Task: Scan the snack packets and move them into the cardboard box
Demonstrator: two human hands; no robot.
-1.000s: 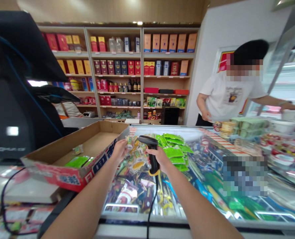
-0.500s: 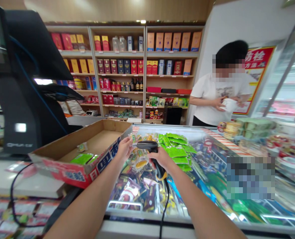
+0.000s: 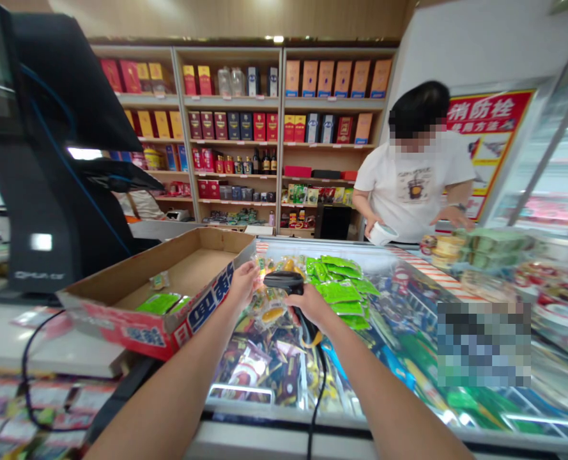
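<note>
My right hand (image 3: 303, 303) is wrapped round the handle of a black barcode scanner (image 3: 284, 280), its cord running down toward me. The scanner's head faces left, toward my left hand (image 3: 244, 282). That hand is closed in a pinch at the edge of a small clear-wrapped snack packet (image 3: 259, 263), partly hidden by the fingers. A reddish-orange glow shows between the scanner and the fingers. Below lie more clear snack packets (image 3: 273, 313) with yellowish contents. Bright green packets (image 3: 338, 292) are piled to the right, on the glass freezer top (image 3: 284, 246).
At left stands an open cardboard box (image 3: 202, 246) holding a few packets, beside a black checkout terminal (image 3: 39, 191). Across the freezer a co-worker (image 3: 415, 185) holds a white tub (image 3: 383, 235). Green egg cartons (image 3: 497, 246) and stacked tubs are at right. Shelves (image 3: 230, 144) line the back.
The co-worker has shifted left and lowered the white tub in one hand; the other hand now reaches toward the egg cartons. My hands and the scanner stay nearly still. A reddish glow now shows.
</note>
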